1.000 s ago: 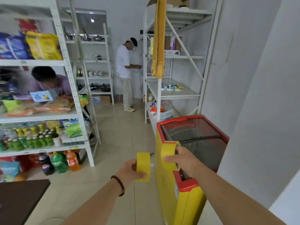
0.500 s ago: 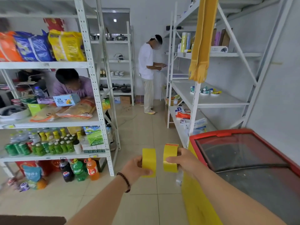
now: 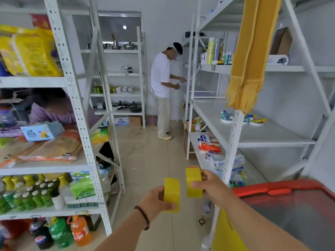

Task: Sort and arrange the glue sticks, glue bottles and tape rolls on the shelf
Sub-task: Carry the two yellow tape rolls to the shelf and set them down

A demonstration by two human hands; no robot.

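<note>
Presently, the person stands in the aisle with a roll in each hand and neither roll shelved. The left hand (image 3: 155,200) has thumb and fingers curled about a yellow roll of adhesive tape (image 3: 172,194). The right hand (image 3: 211,186) pinches a second yellow tape roll with an orange edge (image 3: 193,182), the fingers curled over its near face. The two rolls are just beside one another without touching, the right one a little higher and further forward.

Orientation: both rolls stand on edge, the broad yellow band facing the wearer. I judge the axis of each core to run roughly left to right, across the line of the arms; the open cores are not visible from here.

Progress: ahead and to the right of the right hand stands the white metal shelving unit (image 3: 233,142). Its middle shelf, up and beyond that hand, carries a small group of glue containers on white discs (image 3: 226,117), too small to identify further. The shelf below holds a loose scatter of packets (image 3: 209,146), unsorted in appearance. The upper shelf holds tall upright bottles and tubes (image 3: 215,49).

Judgement: the task is at an early to middle stage. Both rolls await placing, and the lower shelf needs ordering.
</note>
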